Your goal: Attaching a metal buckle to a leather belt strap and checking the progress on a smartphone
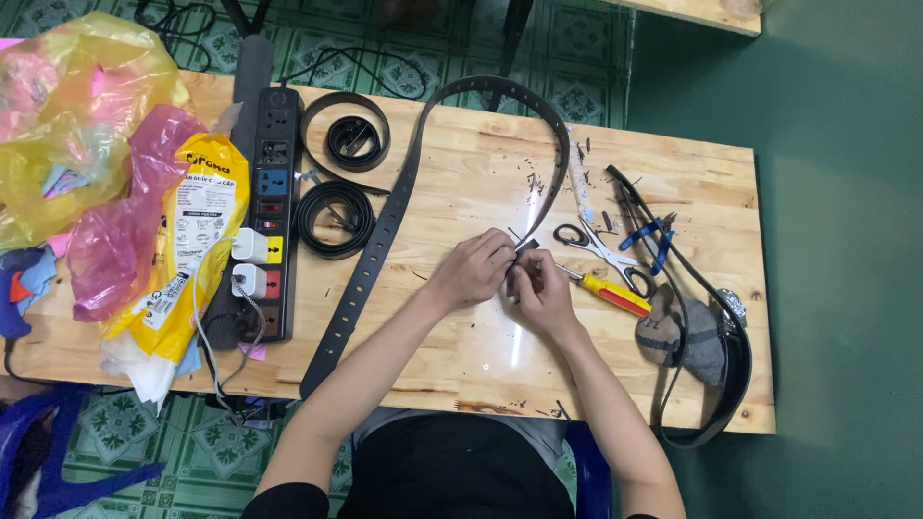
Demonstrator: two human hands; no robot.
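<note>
Head view looks straight down on a pale wooden tabletop (461,356) where two bare hands meet near the middle. The left hand (473,270) and the right hand (541,290) are both pinched shut on the free end of a long black belt (385,231), the fingertips of the two hands almost touching each other around that end. What exactly sits between the fingers is too small to tell. From the hands the belt runs up and away, arches over near the far edge of the tabletop, then comes down in a long diagonal to the near edge on the left, its row of punched holes facing up.

Just right of the right hand lie a screwdriver with a yellow and red handle (611,293), a pair of scissors (588,242) and blue-handled pliers (652,240). Farther right a second black belt (716,317) loops along the tabletop's edge, passing over a grey knitted cloth (685,338). Small dark scraps are scattered above the hands.

Left of the long belt rest two coiled black belts (338,183), then a black power strip (269,211) with white chargers plugged in. Yellow and pink plastic bags (106,183) are heaped at the left end.
</note>
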